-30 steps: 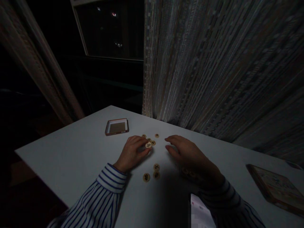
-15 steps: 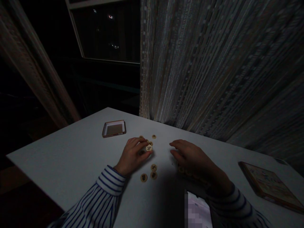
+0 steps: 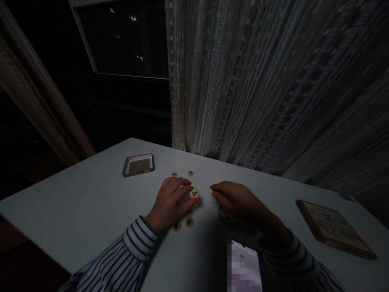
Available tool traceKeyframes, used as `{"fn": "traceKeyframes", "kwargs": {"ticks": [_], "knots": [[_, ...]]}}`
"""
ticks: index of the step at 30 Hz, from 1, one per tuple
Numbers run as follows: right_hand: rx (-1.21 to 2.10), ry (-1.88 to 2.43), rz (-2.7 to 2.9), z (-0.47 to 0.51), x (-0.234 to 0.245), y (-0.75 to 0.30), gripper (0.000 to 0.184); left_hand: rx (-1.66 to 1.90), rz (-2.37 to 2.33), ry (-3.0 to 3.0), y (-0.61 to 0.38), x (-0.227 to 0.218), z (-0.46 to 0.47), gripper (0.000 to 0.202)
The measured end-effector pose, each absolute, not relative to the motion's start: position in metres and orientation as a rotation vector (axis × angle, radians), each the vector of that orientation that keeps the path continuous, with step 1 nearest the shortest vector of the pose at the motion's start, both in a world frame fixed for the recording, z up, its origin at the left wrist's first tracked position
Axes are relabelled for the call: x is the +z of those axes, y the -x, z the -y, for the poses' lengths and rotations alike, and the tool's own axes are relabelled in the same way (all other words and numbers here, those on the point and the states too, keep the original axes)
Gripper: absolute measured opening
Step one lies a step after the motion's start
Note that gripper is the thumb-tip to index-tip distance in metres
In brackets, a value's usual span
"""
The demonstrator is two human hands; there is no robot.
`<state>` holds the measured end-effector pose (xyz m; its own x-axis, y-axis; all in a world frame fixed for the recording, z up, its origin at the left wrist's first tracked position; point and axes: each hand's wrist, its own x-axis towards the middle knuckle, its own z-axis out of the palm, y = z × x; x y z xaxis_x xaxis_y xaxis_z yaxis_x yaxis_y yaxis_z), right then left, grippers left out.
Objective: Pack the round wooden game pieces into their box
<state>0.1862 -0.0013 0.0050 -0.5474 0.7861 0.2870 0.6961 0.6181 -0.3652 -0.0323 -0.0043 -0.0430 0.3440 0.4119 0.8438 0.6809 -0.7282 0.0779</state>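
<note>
My left hand (image 3: 173, 202) pinches a round wooden disc (image 3: 194, 194) with a dark symbol between thumb and fingers, raised above the white table. Its marked face is turned toward me. Beneath and behind this hand lie more such discs, among them one disc (image 3: 189, 221) near the wrist and another disc (image 3: 190, 173) farther back. To the right, my right hand (image 3: 240, 202) hovers with bent fingers and the thumb a little apart from them; nothing shows between the tips. A further disc (image 3: 224, 213) peeks out below it, and others there are lost in shadow.
A shallow open box part (image 3: 139, 165) stands at the back left of the white table (image 3: 91, 207). On the right lies a flat box with a picture (image 3: 334, 227). Near me is a lit phone screen (image 3: 246, 267). A string curtain (image 3: 243, 81) hangs behind the table.
My left hand has moved slightly right and toward me with the disc. The right hand's thumb and fingers have drawn closer together. The whole view has shifted a little.
</note>
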Motion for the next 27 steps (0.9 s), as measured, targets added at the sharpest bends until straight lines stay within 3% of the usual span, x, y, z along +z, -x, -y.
{"fn": "traceKeyframes", "kwargs": {"ticks": [13, 27], "knots": [[0.926, 1.092, 2.084, 0.006, 0.008, -0.19, 0.018, -1.307, 0.886, 2.364, 0.006, -0.033, 0.01, 0.026], [0.982, 1.091, 1.974, 0.01, 0.026, -0.2, 0.014, -1.334, 0.895, 2.39, -0.017, -0.017, 0.01, 0.026]]}}
